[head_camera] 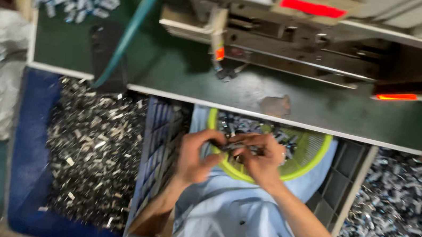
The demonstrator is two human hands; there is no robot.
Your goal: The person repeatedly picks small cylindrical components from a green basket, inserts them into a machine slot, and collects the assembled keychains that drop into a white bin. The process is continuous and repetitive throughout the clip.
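A: What takes up most of the view?

B: The grey-green bench (184, 72) with a dark machine (295, 43) on it, then the blue crate (29, 155) of small metal pieces at the person's left and a loose heap (403, 212) at the right.

A: And the hands?

B: Both are closed over the yellow-green basket (305, 162) in the lap. The left hand (196, 157) and right hand (262, 159) meet, fingertips pinching a small cluster of dark metal parts (234, 147) between them (the blur hides how many, probably a few).

A: How would one do that well?

B: I'd judge: keep the grip low over the basket, so a slipped piece falls back in.

A: Any labels?

B: A red rectangular strip (313, 9) on the machine's top, a glowing orange-red bar (396, 97) at right, and a small orange tag (219, 53).
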